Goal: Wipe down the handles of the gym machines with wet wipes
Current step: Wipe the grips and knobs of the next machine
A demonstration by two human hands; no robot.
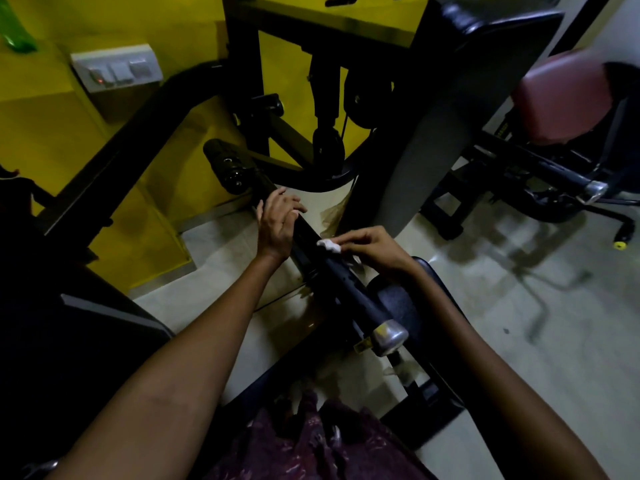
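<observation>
L hand [277, 223] w/ fingers curled over black machine bar [308, 242], gripping it; R hand [372, 247] pinches crumpled white wet wipe [329, 245] vs bar, just beside L.

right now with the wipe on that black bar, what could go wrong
1. The wet wipe is a small wad pinched by the right hand, so it may touch only a narrow strip of the black bar and leave the underside unwiped.
2. The left hand grips the bar bare just ahead of the wipe, so it could re-soil that section.
3. The metal end cap near the body could catch the right forearm.
</observation>
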